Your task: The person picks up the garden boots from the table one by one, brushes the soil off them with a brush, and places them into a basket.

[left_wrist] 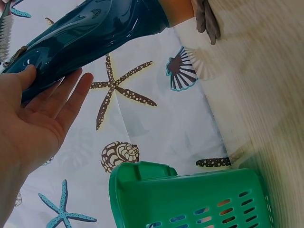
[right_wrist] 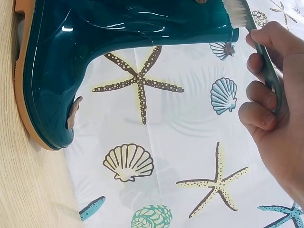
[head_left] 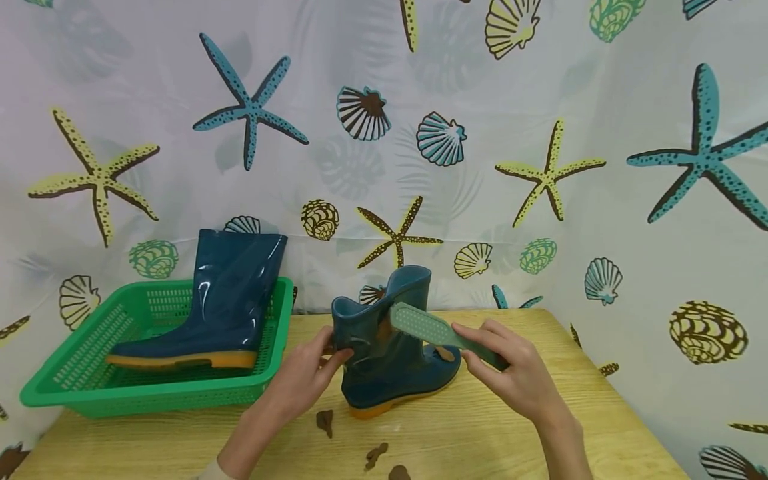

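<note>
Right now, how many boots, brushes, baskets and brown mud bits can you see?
Boots: 2, one on the table and one in the basket
Brushes: 1
Baskets: 1
Brown mud bits on the table: 3
Total: 7

We get 3 views. Our head camera looks forward and down over the wooden table (head_left: 492, 433) toward the printed curtain (head_left: 420, 87). Our left wrist camera sits close beside the left hand (left_wrist: 33, 123), tipped sideways, looking toward the curtain. Our right wrist camera looks likewise, close up. All 3 share the blue boot (head_left: 390, 360).
</note>
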A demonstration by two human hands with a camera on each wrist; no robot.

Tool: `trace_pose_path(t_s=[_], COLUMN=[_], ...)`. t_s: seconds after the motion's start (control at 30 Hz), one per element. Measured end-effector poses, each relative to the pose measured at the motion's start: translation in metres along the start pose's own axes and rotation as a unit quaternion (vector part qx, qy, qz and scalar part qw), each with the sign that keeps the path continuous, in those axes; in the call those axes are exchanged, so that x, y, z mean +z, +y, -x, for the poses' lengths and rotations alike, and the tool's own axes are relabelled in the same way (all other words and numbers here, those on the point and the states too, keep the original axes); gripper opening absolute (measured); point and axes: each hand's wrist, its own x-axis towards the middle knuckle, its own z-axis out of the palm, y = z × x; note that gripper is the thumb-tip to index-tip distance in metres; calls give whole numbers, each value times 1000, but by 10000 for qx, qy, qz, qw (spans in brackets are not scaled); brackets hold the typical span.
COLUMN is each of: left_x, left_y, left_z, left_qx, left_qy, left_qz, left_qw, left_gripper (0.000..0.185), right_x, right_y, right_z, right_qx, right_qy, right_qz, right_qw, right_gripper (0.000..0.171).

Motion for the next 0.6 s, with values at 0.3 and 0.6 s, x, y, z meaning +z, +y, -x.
trace_pose_path(t_s=[0.3,0.6], left_x=[1,0], left_y=[-1,0], left_z=[-1,-1], left_qx=[-55,-121], left_qy=[14,35], left_qz=[42,132], left_qw=[10000,9998], left_gripper=[30,30], right_x=[-4,-9], right_y=[0,1], right_z=[1,3], right_qx=[-31,-24], right_qy=[-74,13], right_qz=[-8,39], right_qw=[10000,10000], right_gripper=[47,48])
